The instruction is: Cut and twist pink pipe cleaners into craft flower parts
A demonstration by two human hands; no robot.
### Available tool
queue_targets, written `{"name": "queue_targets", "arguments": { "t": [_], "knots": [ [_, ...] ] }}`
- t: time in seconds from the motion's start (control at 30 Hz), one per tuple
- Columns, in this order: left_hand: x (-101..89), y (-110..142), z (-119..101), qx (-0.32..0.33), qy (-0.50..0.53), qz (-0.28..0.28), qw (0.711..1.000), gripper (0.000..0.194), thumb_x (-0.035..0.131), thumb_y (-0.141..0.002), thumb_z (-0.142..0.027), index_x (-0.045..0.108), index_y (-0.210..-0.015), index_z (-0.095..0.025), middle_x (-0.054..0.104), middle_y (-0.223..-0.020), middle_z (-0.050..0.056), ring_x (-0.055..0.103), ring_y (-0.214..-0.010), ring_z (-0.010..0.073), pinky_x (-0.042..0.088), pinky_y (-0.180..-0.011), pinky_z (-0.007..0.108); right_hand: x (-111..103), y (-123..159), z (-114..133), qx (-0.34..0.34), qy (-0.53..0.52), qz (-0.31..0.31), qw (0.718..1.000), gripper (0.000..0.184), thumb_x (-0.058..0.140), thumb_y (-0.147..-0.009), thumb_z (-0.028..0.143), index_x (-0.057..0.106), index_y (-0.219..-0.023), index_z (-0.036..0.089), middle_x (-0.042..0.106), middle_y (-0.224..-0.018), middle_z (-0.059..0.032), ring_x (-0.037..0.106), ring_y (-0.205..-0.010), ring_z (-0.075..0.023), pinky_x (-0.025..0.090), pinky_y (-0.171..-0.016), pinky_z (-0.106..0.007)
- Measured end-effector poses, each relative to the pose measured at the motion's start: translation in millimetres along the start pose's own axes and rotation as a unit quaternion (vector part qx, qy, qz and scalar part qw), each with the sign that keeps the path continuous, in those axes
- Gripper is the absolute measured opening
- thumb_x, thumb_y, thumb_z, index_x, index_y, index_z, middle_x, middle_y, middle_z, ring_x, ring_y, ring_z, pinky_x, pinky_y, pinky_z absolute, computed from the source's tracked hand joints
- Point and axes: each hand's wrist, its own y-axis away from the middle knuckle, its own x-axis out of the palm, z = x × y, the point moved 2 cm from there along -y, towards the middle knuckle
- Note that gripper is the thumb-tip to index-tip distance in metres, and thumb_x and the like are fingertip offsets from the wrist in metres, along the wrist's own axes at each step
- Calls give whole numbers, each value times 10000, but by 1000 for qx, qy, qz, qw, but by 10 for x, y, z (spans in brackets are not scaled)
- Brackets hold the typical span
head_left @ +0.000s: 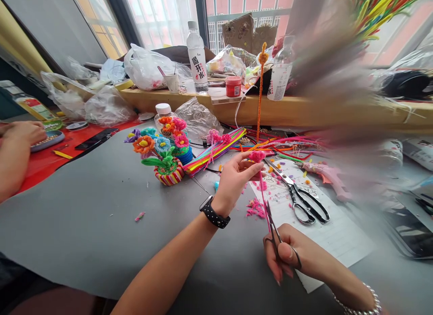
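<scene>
Between the fingertips of my left hand (237,177) is a pink pipe-cleaner flower (257,156), its thin pink stem hanging down toward my other hand. My right hand (287,252) has its fingers in the handles of small scissors (271,224), whose blades point up beside the stem; whether they touch it I cannot tell. Pink fuzz trimmings (256,208) lie on the grey table just under the flower. Large black-handled scissors (304,200) rest on a written sheet of paper (333,243), among scattered coloured bits.
Finished pipe-cleaner flowers stand in a striped pot (169,172) left of centre. Behind are loose pipe cleaners (216,151), a pink glue gun (329,177) and a water bottle (197,60) on the ledge. Another person's hand (25,133) is far left. A large blur covers the right side.
</scene>
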Motion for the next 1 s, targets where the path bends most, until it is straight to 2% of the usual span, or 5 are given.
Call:
{"name": "queue_targets", "arguments": {
  "t": [0.27, 0.4, 1.0],
  "knots": [
    [39, 22, 19, -17, -32, 33, 999, 336, 647, -641, -235, 544, -946, -138, 624, -700, 22, 594, -604, 113, 474, -582, 234, 16, -6, 11, 39, 6, 7, 999, 763, 247, -619, 782, 580, -565, 97, 449, -456, 4, 405, -388, -81, 311, -391, -197],
    [51, 31, 12, -22, -33, 30, 999, 344, 650, -637, -233, 543, -946, -127, 623, -689, 25, 593, -601, 117, 475, -575, 237, 7, 0, -15, 59, 17, -8, 998, 740, 278, -616, 777, 574, -568, 100, 460, -467, 1, 399, -390, -76, 301, -391, -193],
    [20, 7, 59, 1, -47, 20, 999, 354, 646, -646, -241, 523, -964, -143, 617, -685, 16, 597, -590, 113, 486, -581, 235, 21, -34, -53, 66, 6, -34, 997, 702, 298, -634, 763, 490, -404, 128, 365, -329, 32, 303, -303, -46, 193, -329, -183]
  ]
}}
